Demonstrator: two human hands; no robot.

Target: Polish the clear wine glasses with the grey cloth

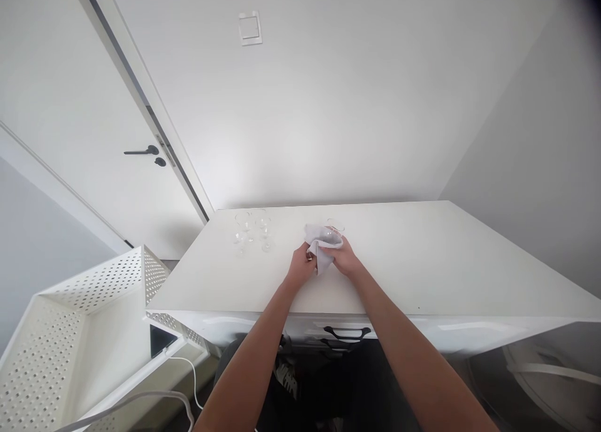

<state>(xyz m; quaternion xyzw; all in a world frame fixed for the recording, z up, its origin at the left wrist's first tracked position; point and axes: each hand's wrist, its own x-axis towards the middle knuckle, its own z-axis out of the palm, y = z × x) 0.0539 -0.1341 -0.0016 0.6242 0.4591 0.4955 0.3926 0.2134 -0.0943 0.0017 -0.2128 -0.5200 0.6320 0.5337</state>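
Observation:
A light grey cloth [320, 239] is bunched between my two hands above the white dresser top. Wrapped partly in it is a clear wine glass [336, 224], whose rim shows just past the cloth. My left hand [301, 264] is closed at the near left side, apparently around the glass's stem or foot, though the fingers cover most of it. Fingers of my right hand [344, 255] press the cloth around the bowl from the right. Off to the left, several clear stemmed glasses [263, 225] stand close together on the dresser.
The white dresser [422, 257] backs onto a wall and has dark drawer handles [347, 333] in front. At lower left is a white perforated cart [42, 344] with a cable [193, 372]. A door with a black handle [141, 151] stands behind left.

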